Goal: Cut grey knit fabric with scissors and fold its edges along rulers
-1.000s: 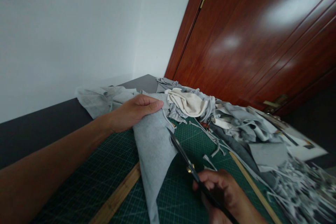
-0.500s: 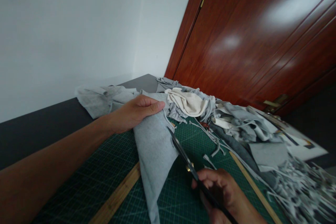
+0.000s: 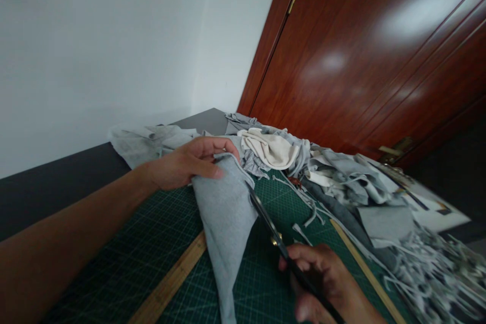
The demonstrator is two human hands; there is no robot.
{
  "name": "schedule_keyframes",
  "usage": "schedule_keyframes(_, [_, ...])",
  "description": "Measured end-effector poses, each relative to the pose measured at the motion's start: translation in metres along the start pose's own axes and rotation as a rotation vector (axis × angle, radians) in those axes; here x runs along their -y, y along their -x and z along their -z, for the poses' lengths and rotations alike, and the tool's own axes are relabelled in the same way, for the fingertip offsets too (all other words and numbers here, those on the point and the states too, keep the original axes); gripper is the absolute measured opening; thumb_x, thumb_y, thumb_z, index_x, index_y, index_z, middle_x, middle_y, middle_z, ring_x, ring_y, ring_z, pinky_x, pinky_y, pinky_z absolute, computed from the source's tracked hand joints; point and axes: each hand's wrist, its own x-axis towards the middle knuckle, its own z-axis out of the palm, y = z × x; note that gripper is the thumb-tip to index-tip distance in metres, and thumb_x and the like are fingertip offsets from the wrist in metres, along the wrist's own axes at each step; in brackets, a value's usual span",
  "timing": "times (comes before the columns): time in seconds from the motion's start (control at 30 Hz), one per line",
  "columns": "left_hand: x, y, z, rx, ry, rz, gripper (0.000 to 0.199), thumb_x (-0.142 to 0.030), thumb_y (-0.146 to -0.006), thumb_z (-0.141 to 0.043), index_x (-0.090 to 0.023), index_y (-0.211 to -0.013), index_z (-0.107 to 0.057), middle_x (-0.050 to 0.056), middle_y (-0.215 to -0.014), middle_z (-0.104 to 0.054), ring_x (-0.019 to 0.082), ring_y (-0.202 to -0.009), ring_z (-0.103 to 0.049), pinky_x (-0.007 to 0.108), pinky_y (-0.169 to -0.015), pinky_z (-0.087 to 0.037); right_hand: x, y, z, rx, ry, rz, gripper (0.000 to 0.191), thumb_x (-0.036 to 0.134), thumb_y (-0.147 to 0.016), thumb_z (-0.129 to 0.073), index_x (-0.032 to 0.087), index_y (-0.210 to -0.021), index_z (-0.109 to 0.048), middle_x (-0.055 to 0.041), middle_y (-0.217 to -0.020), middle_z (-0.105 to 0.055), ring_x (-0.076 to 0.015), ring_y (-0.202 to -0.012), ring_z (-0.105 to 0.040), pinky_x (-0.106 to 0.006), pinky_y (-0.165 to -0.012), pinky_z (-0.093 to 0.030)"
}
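Note:
Between the thumb and fingers of my left hand [image 3: 197, 159] is the upper part of a grey fabric piece [image 3: 228, 223], which hangs down and narrows to a thin tail near the bottom. My right hand [image 3: 322, 276] grips black-handled scissors [image 3: 271, 230] with a brass-coloured pivot. Their blades point up and left, with the tips at the fabric's right edge, just below a narrow curled strip. Whether the blades are parted is hard to see. Under both hands lies a green cutting mat [image 3: 261, 293] with grid lines.
A wooden ruler [image 3: 170, 278] lies on the mat at left, and another wooden strip [image 3: 368, 271] at right. Grey scraps and a cream cloth [image 3: 269, 148] are heaped behind. Thin cut strips [image 3: 436, 273] pile up at right. A wall and a reddish-brown door [image 3: 341, 61] stand beyond.
My left hand has turned and changed its hold, with its fingers now behind the fabric and its top edge folded over. The scissors have shifted slightly down and right.

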Motion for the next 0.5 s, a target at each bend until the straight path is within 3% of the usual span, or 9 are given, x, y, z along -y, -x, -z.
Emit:
schedule_keyframes(0.1, [-0.0005, 0.0005, 0.0014, 0.003, 0.097, 0.024, 0.041, -0.015, -0.069, -0.081, -0.014, -0.107, -0.067, 0.002, -0.086, -0.077, 0.014, -0.067, -0.067, 0.021, -0.058, -0.051, 0.0001, -0.0013, 0.0025, 0.015, 0.015, 0.000, 0.077, 0.078, -0.066, -0.095, 0.020, -0.113, -0.074, 0.0089, -0.058, -0.050, -0.0073, -0.046, -0.038, -0.021, -0.041, -0.024])
schedule_keyframes(0.2, [0.0006, -0.0004, 0.0029, -0.074, 0.147, 0.025, 0.036, -0.015, -0.067, -0.082, -0.012, -0.101, -0.068, 0.002, -0.082, -0.075, 0.014, -0.065, -0.067, 0.022, -0.057, -0.051, 0.0016, -0.0032, 0.0053, 0.025, 0.016, 0.001, 0.078, 0.079, -0.065, -0.094, 0.021, -0.114, -0.074, 0.0080, -0.060, -0.052, -0.0082, -0.047, -0.041, -0.020, -0.041, -0.027])
schedule_keyframes(0.37, [0.0016, -0.0020, 0.0044, -0.178, 0.122, -0.003, 0.023, -0.022, -0.077, -0.083, -0.014, -0.092, -0.068, 0.000, -0.074, -0.071, 0.012, -0.061, -0.063, 0.021, -0.056, -0.048, 0.0022, -0.0038, 0.0077, 0.043, 0.000, 0.009, 0.078, 0.080, -0.067, -0.092, 0.021, -0.115, -0.074, 0.0061, -0.064, -0.053, -0.0105, -0.054, -0.047, -0.019, -0.045, -0.034])
schedule_keyframes(0.5, [0.0018, -0.0033, 0.0012, -0.211, 0.057, -0.039, 0.026, -0.028, -0.078, -0.086, -0.014, -0.089, -0.068, -0.001, -0.071, -0.068, 0.011, -0.059, -0.060, 0.021, -0.055, -0.046, 0.0015, -0.0027, 0.0093, 0.038, 0.014, 0.003, 0.080, 0.080, -0.066, -0.093, 0.021, -0.117, -0.073, 0.0064, -0.064, -0.052, -0.0103, -0.053, -0.046, -0.019, -0.045, -0.033])
